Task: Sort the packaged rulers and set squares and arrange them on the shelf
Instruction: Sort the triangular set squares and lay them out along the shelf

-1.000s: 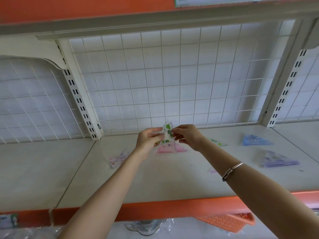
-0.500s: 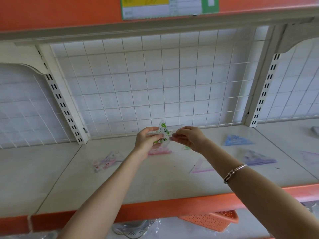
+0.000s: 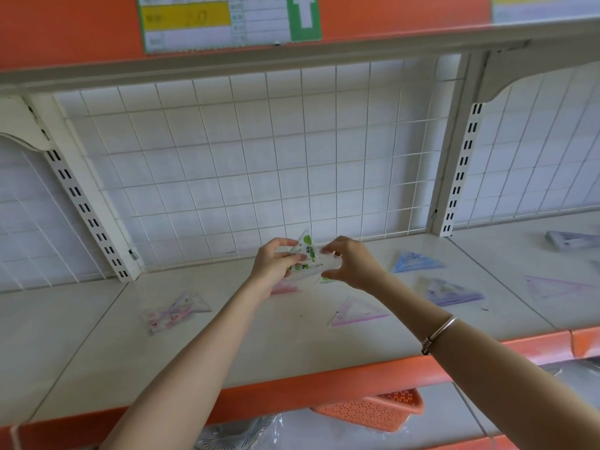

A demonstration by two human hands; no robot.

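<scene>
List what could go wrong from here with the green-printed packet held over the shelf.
1. The left grip pinches the green-printed packet at one end. The right grip looks loose, so the slick wrap might slip.
2. A pink packet lies right beneath; a drop could knock it askew.
3. The pink set square lies close by the right forearm and could get swept.

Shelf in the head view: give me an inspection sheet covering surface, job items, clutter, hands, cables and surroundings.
Surface: white shelf, orange front edge.
Job's things: green set square packet held above the shelf; blue set square, purple packet, pink set square and pink-patterned packet lie flat, apart.
Clutter: nothing seen.
Hands: left hand and right hand both pinch the green set square packet.
Cables: nothing seen.
Surroundings: wire grid behind, price label above, orange basket below.
</scene>
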